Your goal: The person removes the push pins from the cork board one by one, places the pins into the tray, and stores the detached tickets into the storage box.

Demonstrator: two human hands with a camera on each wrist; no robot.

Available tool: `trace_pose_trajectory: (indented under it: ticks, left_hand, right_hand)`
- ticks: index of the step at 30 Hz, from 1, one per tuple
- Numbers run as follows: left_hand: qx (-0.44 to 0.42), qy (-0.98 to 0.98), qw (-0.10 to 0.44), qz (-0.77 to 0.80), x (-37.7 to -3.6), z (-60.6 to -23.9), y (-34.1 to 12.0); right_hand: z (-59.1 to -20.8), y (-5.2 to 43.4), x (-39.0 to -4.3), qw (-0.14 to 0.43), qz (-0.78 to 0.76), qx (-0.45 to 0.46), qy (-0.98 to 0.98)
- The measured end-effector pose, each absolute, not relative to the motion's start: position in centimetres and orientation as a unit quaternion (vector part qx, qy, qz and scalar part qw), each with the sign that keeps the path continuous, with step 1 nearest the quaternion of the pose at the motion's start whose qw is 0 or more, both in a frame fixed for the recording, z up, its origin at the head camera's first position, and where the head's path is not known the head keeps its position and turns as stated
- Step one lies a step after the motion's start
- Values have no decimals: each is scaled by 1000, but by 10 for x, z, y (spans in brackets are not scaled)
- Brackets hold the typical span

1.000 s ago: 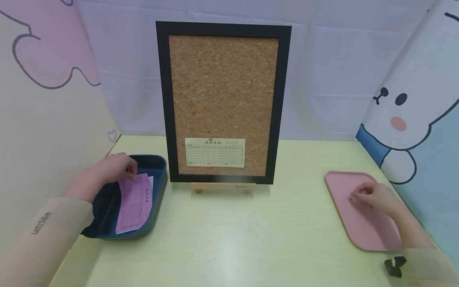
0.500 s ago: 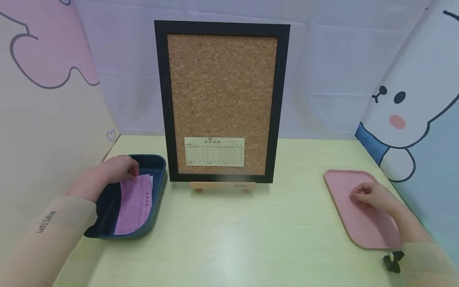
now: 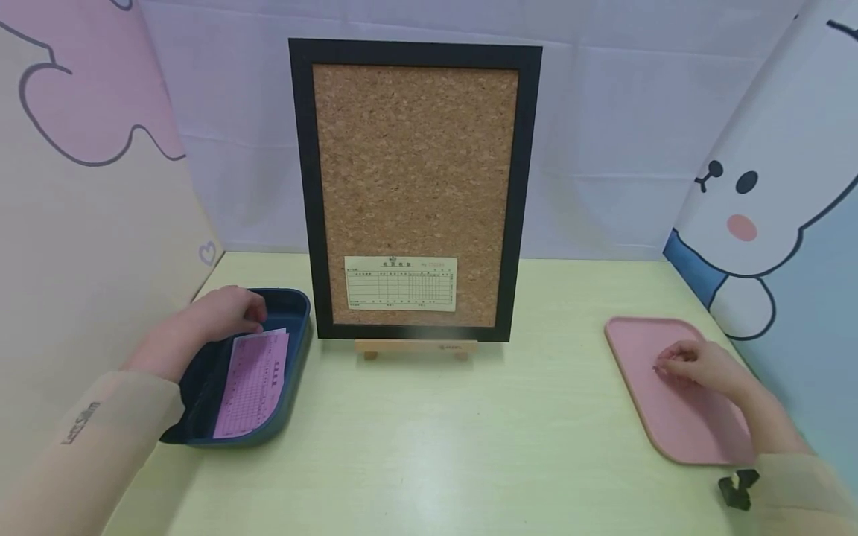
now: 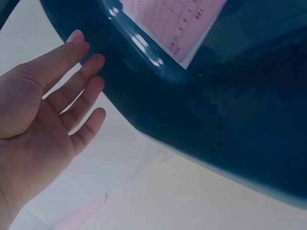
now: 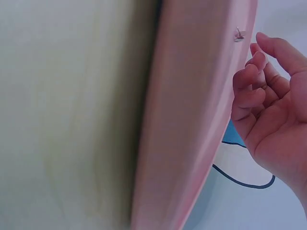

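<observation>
Head view shows a cork board between the hands, one yellowish slip already on it. Pink slip, printed and thin, lies unposted in the blue tray below the spread left hand. Right hand, fingers loosely curled, holds nothing beside a small pin on the pink tray.

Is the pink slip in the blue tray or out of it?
In. The pink slip lies inside the blue tray, within its rim; the left hand is above its top edge, fingers open.
</observation>
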State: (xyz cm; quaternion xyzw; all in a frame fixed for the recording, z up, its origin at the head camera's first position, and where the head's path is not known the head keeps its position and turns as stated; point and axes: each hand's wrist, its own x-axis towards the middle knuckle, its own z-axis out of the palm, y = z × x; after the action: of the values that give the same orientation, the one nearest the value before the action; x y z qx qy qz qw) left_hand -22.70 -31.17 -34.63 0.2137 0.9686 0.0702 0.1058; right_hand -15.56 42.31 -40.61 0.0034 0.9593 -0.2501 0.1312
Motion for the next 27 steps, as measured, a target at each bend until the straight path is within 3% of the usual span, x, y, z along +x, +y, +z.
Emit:
trace_pose_trajectory:
  ticks: [17,27]
  left_hand:
    - [203,976,-27,67,-204,-319,-291]
    - [176,978,-59,91,-197,-312,-280]
  right_hand:
    - [-364,396,-149,120,-251,-8,961]
    - [-337,374,-144,50,-238,-34,969]
